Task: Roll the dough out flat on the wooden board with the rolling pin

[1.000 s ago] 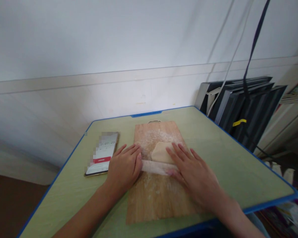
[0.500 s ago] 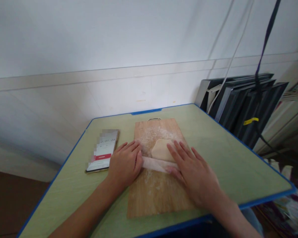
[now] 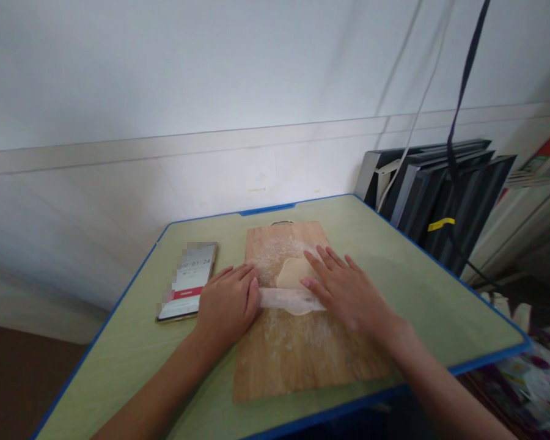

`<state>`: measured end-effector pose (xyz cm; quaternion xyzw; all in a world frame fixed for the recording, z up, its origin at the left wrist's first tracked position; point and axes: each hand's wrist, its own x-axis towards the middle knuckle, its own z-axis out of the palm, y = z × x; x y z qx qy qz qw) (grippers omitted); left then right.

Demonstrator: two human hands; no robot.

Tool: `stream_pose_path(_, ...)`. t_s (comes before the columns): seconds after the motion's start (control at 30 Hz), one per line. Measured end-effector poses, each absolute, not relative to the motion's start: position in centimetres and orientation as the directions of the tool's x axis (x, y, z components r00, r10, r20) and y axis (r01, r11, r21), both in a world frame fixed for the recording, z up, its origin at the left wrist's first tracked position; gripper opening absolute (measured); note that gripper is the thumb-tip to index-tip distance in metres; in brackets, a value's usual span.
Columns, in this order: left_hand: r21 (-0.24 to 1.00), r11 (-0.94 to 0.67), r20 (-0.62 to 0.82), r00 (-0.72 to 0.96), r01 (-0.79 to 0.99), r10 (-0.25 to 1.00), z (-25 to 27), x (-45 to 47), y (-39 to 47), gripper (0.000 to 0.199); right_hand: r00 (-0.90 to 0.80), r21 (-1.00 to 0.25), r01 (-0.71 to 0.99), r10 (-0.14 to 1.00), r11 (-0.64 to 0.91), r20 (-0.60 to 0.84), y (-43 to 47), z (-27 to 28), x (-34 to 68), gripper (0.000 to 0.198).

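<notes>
Here, left hand (image 3: 229,300) and right hand (image 3: 346,293), each grip unclosed, lie over the rolling pin (image 3: 288,299) on dough (image 3: 294,273).

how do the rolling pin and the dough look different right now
Shape: the rolling pin is long and narrow; the dough is a flat sheet with a rounded edge. Colour: the rolling pin looks whitish, the dough cream. Position: the rolling pin lies across the dough, which shows on both sides of it. Both are over the floured wooden cutting board, partly hidden by the right hand.
</notes>
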<state>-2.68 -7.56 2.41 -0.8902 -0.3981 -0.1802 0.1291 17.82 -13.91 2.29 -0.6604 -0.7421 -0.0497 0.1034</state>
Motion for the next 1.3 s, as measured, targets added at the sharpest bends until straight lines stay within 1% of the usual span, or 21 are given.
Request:
stream_pose_path(0.13, -0.07, -0.66, 0.423, 0.622, 0.748, 0.659, 2.0, -2.9, -7.4, 0.041, -0.095, -0.006, 0.995, 0.943, 0.102, 0.318, -16.5, 0.6, 16.1, 0.055)
stream_pose_path(0.27, -0.024, -0.654, 0.405, 0.606, 0.756, 0.685, 1.7, -3.1, -7.3, 0.043, -0.102, 0.032, 0.995, 0.893, 0.098, 0.439, -18.2, -0.6, 15.1, 0.066)
stream_pose_path(0.33, -0.027, -0.646, 0.405, 0.599, 0.763, 0.691, 1.8, -3.1, -7.4, 0.043, -0.105, 0.018, 0.994, 0.894, 0.108, 0.436, -17.6, -0.6, 15.6, 0.065)
stream_pose_path(0.4, -0.049, -0.635, 0.408, 0.596, 0.771, 0.692, 2.0, -2.9, -7.5, 0.044, -0.107, -0.02, 0.992, 0.922, 0.123, 0.372, -16.1, -0.1, 16.6, 0.062)
stream_pose_path(0.47, -0.071, -0.622, 0.409, 0.591, 0.78, 0.695, 2.2, -2.8, -7.5, 0.044, -0.113, -0.066, 0.988, 0.955, 0.136, 0.274, -14.4, 0.5, 17.7, 0.061)
stream_pose_path(0.53, -0.087, -0.614, 0.416, 0.589, 0.785, 0.693, 2.2, -2.7, -7.4, 0.044, -0.105, -0.072, 0.989, 0.963, 0.126, 0.248, -13.0, 1.0, 18.2, 0.06)
stream_pose_path(0.63, -0.098, -0.615, 0.42, 0.593, 0.782, 0.687, 1.9, -2.9, -6.9, 0.044, -0.105, -0.04, 0.992, 0.947, 0.123, 0.303, -12.7, 1.0, 17.8, 0.055)
stream_pose_path(0.7, -0.082, -0.621, 0.412, 0.594, 0.779, 0.691, 1.6, -3.1, -6.6, 0.044, -0.116, -0.014, 0.992, 0.931, 0.129, 0.345, -13.5, 0.6, 16.9, 0.055)
stream_pose_path(0.9, -0.037, -0.663, 0.402, 0.618, 0.748, 0.675, 0.9, -3.4, -6.2, 0.044, -0.129, 0.044, 0.991, 0.891, 0.123, 0.436, -16.3, -0.8, 15.1, 0.062)
stream_pose_path(1.0, -0.017, -0.677, 0.421, 0.619, 0.736, 0.663, 0.7, -3.6, -6.0, 0.043, -0.125, 0.036, 0.992, 0.868, 0.122, 0.48, -16.5, -1.1, 15.0, 0.055)
stream_pose_path(1.17, 0.033, -0.728, 0.506, 0.617, 0.685, 0.603, 0.1, -4.2, -5.9, 0.039, -0.101, -0.049, 0.987, 0.818, 0.155, 0.566, -16.8, -1.1, 15.7, 0.035)
stream_pose_path(1.3, 0.12, -0.75, 0.519, 0.603, 0.65, 0.606, 0.0, -4.4, -6.1, 0.031, -0.154, -0.003, 0.983, 0.826, 0.185, 0.542, -17.4, -1.1, 16.4, 0.022)
